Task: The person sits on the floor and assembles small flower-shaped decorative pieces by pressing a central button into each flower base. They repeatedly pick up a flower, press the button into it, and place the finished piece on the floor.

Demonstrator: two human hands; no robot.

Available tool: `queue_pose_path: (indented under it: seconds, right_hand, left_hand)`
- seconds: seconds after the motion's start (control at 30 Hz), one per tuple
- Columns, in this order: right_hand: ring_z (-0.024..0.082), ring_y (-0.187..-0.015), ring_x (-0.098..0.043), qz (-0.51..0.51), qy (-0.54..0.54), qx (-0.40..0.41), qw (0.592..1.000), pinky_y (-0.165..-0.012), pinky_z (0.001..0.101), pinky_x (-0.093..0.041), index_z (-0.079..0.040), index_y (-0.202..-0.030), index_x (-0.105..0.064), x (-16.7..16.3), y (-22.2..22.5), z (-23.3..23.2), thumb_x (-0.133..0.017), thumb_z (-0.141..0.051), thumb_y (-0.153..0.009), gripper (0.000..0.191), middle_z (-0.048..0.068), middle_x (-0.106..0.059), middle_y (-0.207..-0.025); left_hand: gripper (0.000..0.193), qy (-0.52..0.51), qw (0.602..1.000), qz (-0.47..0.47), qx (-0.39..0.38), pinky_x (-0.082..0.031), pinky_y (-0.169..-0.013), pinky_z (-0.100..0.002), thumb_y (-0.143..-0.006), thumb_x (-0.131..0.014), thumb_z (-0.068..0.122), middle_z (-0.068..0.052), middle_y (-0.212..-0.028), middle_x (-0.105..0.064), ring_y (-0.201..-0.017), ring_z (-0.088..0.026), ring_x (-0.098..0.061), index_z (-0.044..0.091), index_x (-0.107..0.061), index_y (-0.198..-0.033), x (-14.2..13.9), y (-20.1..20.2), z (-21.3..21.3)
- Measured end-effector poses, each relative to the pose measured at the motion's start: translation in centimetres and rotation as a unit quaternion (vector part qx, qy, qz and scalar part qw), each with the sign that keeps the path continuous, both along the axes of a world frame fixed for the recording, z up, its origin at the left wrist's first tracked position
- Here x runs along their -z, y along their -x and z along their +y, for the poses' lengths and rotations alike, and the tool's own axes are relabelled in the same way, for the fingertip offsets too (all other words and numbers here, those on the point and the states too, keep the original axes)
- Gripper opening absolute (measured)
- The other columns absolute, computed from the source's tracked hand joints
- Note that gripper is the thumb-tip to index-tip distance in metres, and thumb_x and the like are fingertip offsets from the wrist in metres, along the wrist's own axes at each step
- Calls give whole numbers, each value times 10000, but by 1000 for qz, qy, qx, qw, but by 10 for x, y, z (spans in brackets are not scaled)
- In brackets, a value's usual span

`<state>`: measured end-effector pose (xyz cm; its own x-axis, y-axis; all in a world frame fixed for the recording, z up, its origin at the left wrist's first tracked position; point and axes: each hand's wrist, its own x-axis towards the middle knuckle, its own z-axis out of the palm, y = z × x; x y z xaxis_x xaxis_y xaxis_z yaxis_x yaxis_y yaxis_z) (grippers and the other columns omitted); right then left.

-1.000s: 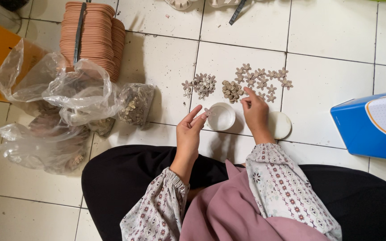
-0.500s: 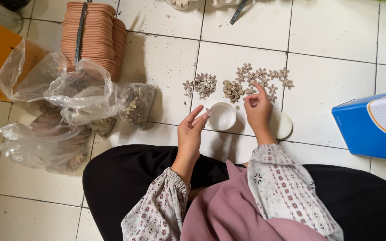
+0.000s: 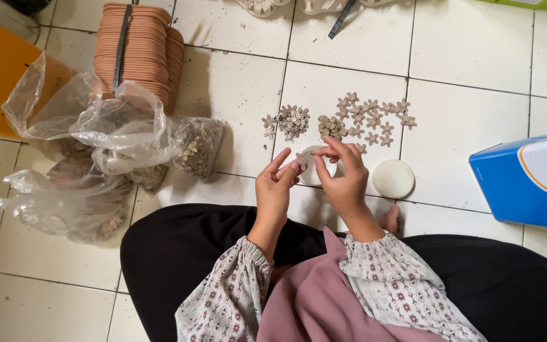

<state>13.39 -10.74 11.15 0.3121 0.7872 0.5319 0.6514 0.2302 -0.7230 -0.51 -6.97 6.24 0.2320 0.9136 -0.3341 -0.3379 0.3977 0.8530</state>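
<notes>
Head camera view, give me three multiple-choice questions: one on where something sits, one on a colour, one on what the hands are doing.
1. Where does the round white lid lie?
A. On the floor tile to the right of the right hand
B. Inside a plastic bag
C. On the blue box

2. What colour is the box at the right edge?
A. Red
B. Blue and white
C. Green

3. What are the two hands doing?
A. Resting flat on the floor
B. Holding one small flower-shaped piece between their fingers
C. Lifting the disc stack

Answers: 1 A, the lid lies on bare tile beside that hand. 2 B, its sides are blue, its top white. 3 B, the left hand and right hand meet at the piece.
</notes>
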Motion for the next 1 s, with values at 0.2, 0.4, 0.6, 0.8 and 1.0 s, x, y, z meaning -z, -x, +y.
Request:
queue_pose_path:
  seconds: [0.2,0.4,0.6,0.8,1.0]
  right_hand:
    - [179,-919,-654,-10,-26,-19,999,-786,295,-540,-77,-1305,-622,-1,6,2,-777,47,-877,472,51,-732,-1026]
    - [187,-934,-654,-23,-26,-28,999,-772,299,-547,-87,-1293,-626,6,7,1,-788,48,-862,480,48,-732,-1031]
    - [188,-961,-669,-33,-27,-51,998,-768,298,-547,-87,-1296,-625,3,9,2,-796,40,-861,484,39,-739,-1036]
    - [194,-1005,-704,-29,-39,-50,998,-891,330,-579,-69,-1316,-594,2,8,-2,-652,96,-886,465,100,-702,-1055]
    - [216,-1072,-720,-39,-29,-80,996,-934,332,-587,-56,-1349,-571,10,7,-4,-538,119,-917,467,129,-677,-1155]
  left_hand:
    - [524,1,1000,-7,3,-517,-742,-223,-968,-664,91,-102,-1013,-786,-864,-62,-686,-68,-526,-1448,-5,-1,1]
    - [526,11,1000,0,5,-527,-749,-221,-954,-659,89,-79,-1018,-786,-878,-56,-700,-49,-525,-1443,-6,-1,1]
    - [520,0,1000,-13,0,-522,-738,-226,-967,-673,83,-79,-987,-783,-826,-53,-660,-64,-540,-1448,-2,0,0]
    - [530,17,1000,-10,-1,-528,-756,-223,-969,-648,96,-79,-1031,-780,-913,-76,-713,-47,-511,-1461,-2,0,2]
    - [551,17,1000,-24,1,-538,-783,-235,-963,-653,102,-97,-1095,-771,-950,-93,-710,-45,-498,-1471,-7,2,3]
